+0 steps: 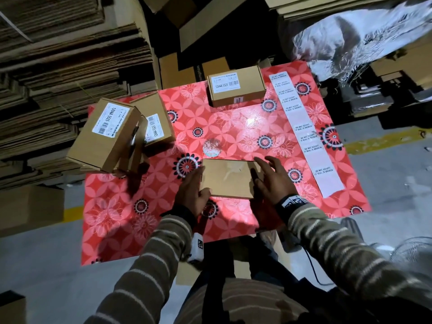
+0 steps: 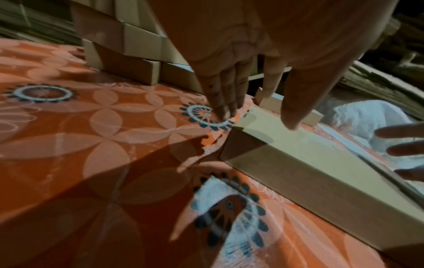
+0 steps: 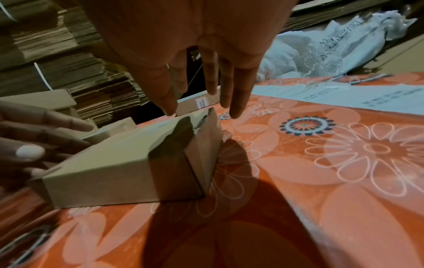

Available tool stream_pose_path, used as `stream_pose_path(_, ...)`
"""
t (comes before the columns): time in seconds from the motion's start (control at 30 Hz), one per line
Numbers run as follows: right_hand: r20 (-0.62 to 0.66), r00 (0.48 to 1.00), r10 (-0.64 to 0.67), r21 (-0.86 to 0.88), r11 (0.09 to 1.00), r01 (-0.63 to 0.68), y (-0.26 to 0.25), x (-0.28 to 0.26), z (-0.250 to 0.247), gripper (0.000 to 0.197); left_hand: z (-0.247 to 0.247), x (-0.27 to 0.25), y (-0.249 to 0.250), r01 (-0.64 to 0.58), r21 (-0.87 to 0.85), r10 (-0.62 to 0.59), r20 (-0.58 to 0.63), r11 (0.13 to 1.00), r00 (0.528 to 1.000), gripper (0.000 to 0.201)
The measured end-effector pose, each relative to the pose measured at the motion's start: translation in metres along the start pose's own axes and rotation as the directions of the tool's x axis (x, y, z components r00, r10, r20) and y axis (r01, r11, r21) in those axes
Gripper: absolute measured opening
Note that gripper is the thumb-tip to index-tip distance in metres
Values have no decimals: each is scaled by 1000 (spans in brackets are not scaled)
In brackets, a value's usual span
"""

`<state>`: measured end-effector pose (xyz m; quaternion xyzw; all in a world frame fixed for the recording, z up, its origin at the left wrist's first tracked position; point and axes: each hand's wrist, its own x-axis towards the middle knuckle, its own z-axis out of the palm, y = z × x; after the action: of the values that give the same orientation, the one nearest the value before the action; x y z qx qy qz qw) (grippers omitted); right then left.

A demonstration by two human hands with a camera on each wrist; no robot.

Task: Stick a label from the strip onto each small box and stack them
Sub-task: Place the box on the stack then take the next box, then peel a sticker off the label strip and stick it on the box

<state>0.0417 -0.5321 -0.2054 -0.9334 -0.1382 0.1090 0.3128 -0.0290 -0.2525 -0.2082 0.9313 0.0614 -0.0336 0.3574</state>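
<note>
Item: small box (image 1: 228, 178), plain brown, flat on the red floral cloth (image 1: 233, 127), near edge, between both hands.
Left hand (image 1: 194, 190): fingers straight, laid against the box's left end, thumb on top near the corner; no curl round it.
Right hand (image 1: 273, 178): fingers spread and straight over the right end, gripping nothing (contact uncertain).
Label strip (image 1: 306, 134): flat along the cloth's right side, well apart from the box, several blanks among the printed seals.
Labelled box (image 1: 236, 88): far edge. Leaning boxes (image 1: 109, 134): left edge, tilted.
Risk, judged: box skidding on the glossy cloth under uneven pushing; tilted left group toppling if nudged.
View notes: right wrist alone shows a seal on the far box's side (image 3: 200, 103); head alone shows the strip's whole length.
</note>
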Motion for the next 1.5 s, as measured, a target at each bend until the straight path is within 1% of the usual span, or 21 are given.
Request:
stream_pose_path(0.07, 60, 997, 41, -44, 998, -38, -2, 9, -1, 65, 2, 5, 5, 30, 57, -35, 78, 998, 996, 70)
stream_pose_path(0.17, 103, 989, 108, -81, 992, -99, -6, 12, -3, 59, 9, 10, 12, 94, 129, -117, 179, 987, 977, 75)
stream_pose_path(0.23, 107, 985, 135, -96, 987, -125, -8, 8, -3, 56, 11, 14, 18, 122, 152, -153, 212, 981, 965, 80)
stream_pose_path(0.33, 104, 977, 187, -72, 981, -180, -4, 3, 0, 60, 11, 28, 23, 124, 183, -169, 255, 975, 952, 82)
stream_pose_path(0.47, 96, 961, 261, -3, 965, -262, -7, -7, 2, 68, 6, 59, 33, 106, 229, -170, 278, 968, 945, 82)
stream_pose_path(0.57, 99, 954, 284, 62, 955, -291, -14, -17, 7, 66, -1, 87, 41, 52, 281, -143, 310, 958, 940, 85)
stream_pose_path(0.67, 86, 953, 290, 105, 949, -298, -24, -26, 15, 63, -8, 112, 51, 31, 318, -159, 384, 948, 910, 87)
stream_pose_path(0.83, 85, 951, 298, 164, 937, -308, -39, -37, 27, 50, -8, 144, 77, -81, 431, -153, 480, 899, 864, 91)
stream_pose_path(0.9, 70, 953, 296, 201, 931, -304, -42, -39, 30, 46, -7, 152, 83, -96, 438, -148, 492, 894, 858, 90)
stream_pose_path(1.0, 69, 953, 296, 211, 929, -303, -44, -39, 32, 44, -4, 158, 89, -114, 473, -158, 498, 874, 853, 88)
stream_pose_path(1.13, 112, 958, 265, 199, 938, -283, -45, -37, 32, 38, -2, 163, 93, -150, 487, -147, 519, 860, 842, 95)
stream_pose_path(1.27, 120, 961, 250, 216, 938, -271, -42, -35, 34, 33, 3, 170, 99, -173, 483, -142, 547, 858, 825, 99)
stream_pose_path(1.33, 127, 966, 227, 227, 941, -251, -40, -37, 33, 34, 7, 172, 99, -184, 480, -130, 548, 858, 826, 98)
stream_pose_path(1.43, 92, 973, 214, 250, 940, -230, -34, -40, 23, 30, 13, 172, 96, -138, 445, -127, 515, 885, 848, 95)
stream_pose_path(1.5, 36, 977, 212, 231, 949, -215, -21, -39, 10, 26, 15, 169, 97, -182, 433, -64, 494, 883, 867, 86)
